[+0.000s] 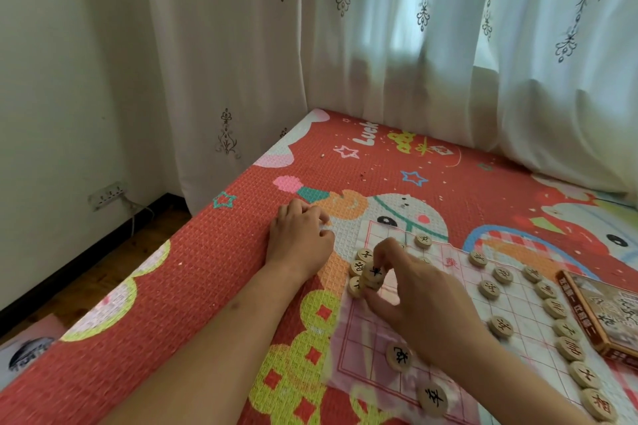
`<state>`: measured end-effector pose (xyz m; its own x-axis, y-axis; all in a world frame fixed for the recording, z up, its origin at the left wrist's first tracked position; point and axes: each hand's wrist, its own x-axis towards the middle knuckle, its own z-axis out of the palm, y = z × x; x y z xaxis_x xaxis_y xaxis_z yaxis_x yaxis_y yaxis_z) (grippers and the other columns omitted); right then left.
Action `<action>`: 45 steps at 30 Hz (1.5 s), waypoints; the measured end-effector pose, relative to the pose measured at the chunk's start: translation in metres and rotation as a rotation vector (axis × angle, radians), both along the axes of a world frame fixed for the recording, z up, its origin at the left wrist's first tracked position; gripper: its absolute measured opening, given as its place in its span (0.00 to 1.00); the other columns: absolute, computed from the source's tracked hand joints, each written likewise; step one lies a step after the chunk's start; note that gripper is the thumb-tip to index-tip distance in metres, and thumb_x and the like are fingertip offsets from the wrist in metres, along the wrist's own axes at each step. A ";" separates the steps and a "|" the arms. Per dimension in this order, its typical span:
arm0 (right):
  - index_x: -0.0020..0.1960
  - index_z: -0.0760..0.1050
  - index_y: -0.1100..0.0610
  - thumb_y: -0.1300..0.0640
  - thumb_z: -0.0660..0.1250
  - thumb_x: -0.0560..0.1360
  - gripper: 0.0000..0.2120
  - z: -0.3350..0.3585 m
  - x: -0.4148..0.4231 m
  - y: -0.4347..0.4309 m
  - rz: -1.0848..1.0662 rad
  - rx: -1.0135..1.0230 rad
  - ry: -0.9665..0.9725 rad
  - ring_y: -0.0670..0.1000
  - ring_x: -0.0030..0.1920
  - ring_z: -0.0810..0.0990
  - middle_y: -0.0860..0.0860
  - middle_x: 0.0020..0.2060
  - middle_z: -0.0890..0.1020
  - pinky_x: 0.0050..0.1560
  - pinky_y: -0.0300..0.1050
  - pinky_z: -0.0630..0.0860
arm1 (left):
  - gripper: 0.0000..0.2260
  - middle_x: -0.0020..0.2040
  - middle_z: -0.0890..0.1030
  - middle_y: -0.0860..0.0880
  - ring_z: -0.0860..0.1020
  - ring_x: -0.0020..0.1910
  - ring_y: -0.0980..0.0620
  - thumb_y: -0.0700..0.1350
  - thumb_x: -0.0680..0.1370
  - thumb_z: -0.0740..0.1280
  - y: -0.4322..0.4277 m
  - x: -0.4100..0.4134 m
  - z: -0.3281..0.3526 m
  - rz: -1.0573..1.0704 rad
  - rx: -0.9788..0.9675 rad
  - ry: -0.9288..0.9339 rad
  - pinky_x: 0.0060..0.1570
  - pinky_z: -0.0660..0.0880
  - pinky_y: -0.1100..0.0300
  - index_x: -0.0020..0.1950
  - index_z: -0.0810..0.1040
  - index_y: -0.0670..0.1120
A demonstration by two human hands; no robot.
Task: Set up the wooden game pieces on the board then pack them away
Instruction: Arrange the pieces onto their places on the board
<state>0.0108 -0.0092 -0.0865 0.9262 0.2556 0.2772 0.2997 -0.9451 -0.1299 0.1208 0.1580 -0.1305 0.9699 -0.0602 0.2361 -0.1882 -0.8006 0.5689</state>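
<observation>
We cannot count the small stack of round wooden pieces pinched in the right hand; its fingers cover part of it. The thin white grid-printed board runs off the bottom edge, the brown cardboard box off the right. Whether the curled left hand holds anything, we cannot tell.

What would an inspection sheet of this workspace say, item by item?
Surface: red patterned woven mat; a thin paper board with a red grid lies on it.
Job's things: round wooden game pieces on the board, one row along its right side; brown cardboard box beside that row.
Clutter: small dark crumbs on the mat.
Hands: left hand rests on the mat, holding nothing seen; right hand pinches a small stack of pieces.
Cables: white cable hanging from a wall socket strip.
Surroundings: white patterned curtains, pale wall, dark wooden floor.
</observation>
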 end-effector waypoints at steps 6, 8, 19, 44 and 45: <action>0.50 0.64 0.44 0.44 0.69 0.74 0.14 0.012 0.048 -0.017 -0.120 0.195 -0.058 0.45 0.29 0.77 0.36 0.37 0.74 0.29 0.45 0.75 | 0.13 0.61 0.70 0.51 0.65 0.63 0.50 0.49 0.77 0.62 -0.001 -0.001 0.002 -0.003 -0.023 -0.002 0.65 0.64 0.54 0.61 0.75 0.53; 0.52 0.65 0.45 0.44 0.68 0.74 0.14 0.008 0.068 -0.020 -0.113 0.184 0.007 0.46 0.33 0.78 0.37 0.42 0.76 0.32 0.49 0.78 | 0.14 0.61 0.69 0.51 0.65 0.64 0.50 0.49 0.76 0.62 -0.003 -0.002 0.003 -0.041 -0.041 0.003 0.65 0.64 0.54 0.62 0.74 0.54; 0.49 0.65 0.43 0.41 0.67 0.73 0.13 -0.010 0.086 -0.029 0.023 0.108 0.121 0.44 0.34 0.77 0.39 0.47 0.79 0.33 0.46 0.76 | 0.15 0.64 0.69 0.51 0.63 0.65 0.49 0.50 0.78 0.62 -0.005 -0.002 0.002 -0.079 0.009 0.014 0.66 0.62 0.54 0.64 0.73 0.55; 0.50 0.77 0.52 0.51 0.66 0.77 0.06 -0.016 0.124 -0.040 -0.056 0.067 0.025 0.50 0.49 0.75 0.45 0.41 0.78 0.42 0.43 0.68 | 0.16 0.60 0.69 0.53 0.63 0.63 0.52 0.43 0.79 0.59 -0.010 -0.010 0.005 -0.304 0.120 -0.041 0.65 0.63 0.54 0.65 0.74 0.56; 0.50 0.78 0.53 0.52 0.65 0.78 0.06 -0.017 0.123 -0.039 -0.040 0.033 -0.005 0.52 0.50 0.75 0.46 0.42 0.80 0.43 0.44 0.67 | 0.16 0.61 0.69 0.53 0.63 0.63 0.52 0.45 0.80 0.59 -0.010 -0.010 0.005 -0.300 0.129 -0.044 0.65 0.63 0.54 0.66 0.73 0.56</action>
<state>0.1335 -0.0481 -0.1031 0.9341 0.2094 0.2892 0.2629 -0.9514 -0.1602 0.1112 0.1478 -0.1256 0.8935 -0.3736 0.2493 -0.4485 -0.7707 0.4527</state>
